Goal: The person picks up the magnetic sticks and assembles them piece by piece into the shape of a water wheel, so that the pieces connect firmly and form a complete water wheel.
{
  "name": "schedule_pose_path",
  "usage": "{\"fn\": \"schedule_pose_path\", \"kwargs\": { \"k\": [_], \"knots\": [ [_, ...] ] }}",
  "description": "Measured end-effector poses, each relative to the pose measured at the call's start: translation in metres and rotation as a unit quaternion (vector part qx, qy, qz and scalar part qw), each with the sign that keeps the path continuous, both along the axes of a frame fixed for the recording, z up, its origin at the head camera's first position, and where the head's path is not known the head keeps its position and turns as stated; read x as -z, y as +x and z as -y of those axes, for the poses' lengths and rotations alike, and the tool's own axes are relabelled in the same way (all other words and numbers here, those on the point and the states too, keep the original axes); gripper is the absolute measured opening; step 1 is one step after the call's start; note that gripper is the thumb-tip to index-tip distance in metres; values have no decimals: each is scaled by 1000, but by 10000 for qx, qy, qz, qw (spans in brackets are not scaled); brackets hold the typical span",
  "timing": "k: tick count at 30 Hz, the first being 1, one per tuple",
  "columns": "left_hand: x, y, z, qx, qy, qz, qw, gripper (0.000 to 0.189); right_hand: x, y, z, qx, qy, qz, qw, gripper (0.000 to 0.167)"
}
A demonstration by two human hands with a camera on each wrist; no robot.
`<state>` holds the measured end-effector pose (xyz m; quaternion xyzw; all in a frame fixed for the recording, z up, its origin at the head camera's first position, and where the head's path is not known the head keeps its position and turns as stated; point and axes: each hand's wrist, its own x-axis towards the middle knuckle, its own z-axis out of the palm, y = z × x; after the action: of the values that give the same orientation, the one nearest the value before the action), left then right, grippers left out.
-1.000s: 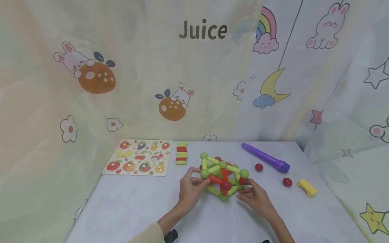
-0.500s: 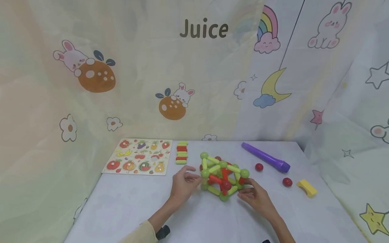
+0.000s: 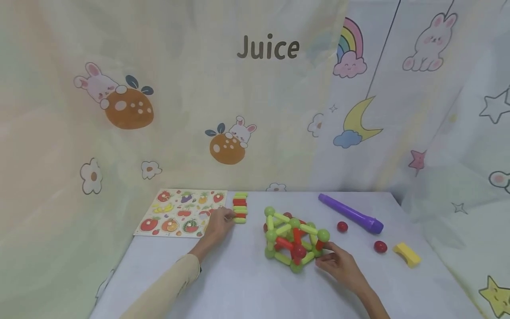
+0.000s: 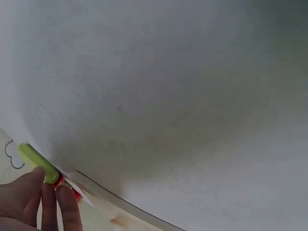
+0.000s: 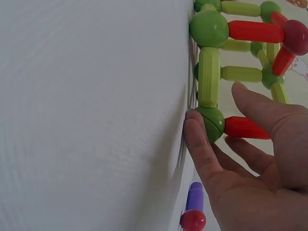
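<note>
A frame (image 3: 284, 242) of yellow-green and red rods joined by green and red balls stands on the table. My right hand (image 3: 340, 266) is at its right side; in the right wrist view an extended finger touches a green corner ball (image 5: 212, 122), with the thumb apart on the other side of a red rod (image 5: 248, 127). My left hand (image 3: 217, 226) reaches a row of loose rods (image 3: 240, 208) at the back. In the left wrist view its thumb touches a yellow-green rod (image 4: 37, 162), fingertips beside red ones; whether it pinches one is unclear.
A fruit picture board (image 3: 181, 214) lies left of the loose rods, partly under my left hand. To the right are a purple toy microphone (image 3: 350, 213), two red balls (image 3: 342, 227), and a yellow arched block (image 3: 407, 254). A printed cloth hangs behind the table.
My left hand has let go of the frame's left side and moved left and back to the loose rods. My right hand stays at the frame. The head view has tilted up slightly.
</note>
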<state>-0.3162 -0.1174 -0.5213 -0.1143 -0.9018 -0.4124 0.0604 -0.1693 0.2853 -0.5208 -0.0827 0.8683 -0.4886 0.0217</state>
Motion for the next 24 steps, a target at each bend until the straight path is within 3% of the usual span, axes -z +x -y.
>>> {"fn": "schedule_pose_path", "kwargs": {
  "k": [7,15,18,24],
  "knots": [
    [6,0,-4,126,-652,-199,9976,18,1,1,1,-26,153,-271,9995,53],
    [2,23,-10,90,-828,-227,9963,17,1,1,5,389,219,-146,9989,50],
    [-6,34,-13,-1,-560,-294,9980,16,1,2,6,540,299,-150,9980,48],
    [-36,59,-28,-99,594,-325,9977,12,-1,3,7,620,395,-275,9969,45]
  ]
}}
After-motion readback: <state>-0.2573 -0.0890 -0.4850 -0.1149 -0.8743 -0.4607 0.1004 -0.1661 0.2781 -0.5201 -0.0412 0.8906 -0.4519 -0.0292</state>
